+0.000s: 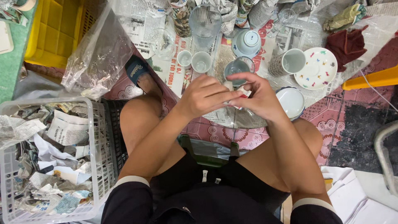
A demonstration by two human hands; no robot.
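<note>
Both hands, left hand (203, 96) and right hand (258, 98), close together around a small white, mostly hidden object (243, 93) above the knees. Beyond lie two small white cups (194, 60), one ribbed tumbler (205, 23) and one round speckled saucer (318, 67) on crumpled newspaper (166, 70).

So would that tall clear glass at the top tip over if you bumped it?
Probably: the glass is tall and narrow, so likely tippy. It looks thin and clear, so likely breakable. Its ribbed side might help grip.

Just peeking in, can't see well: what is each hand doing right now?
Left hand: closed around a small white item, mostly hidden; what it is cannot be told.
Right hand: fingers pinching the same small white item.
</note>
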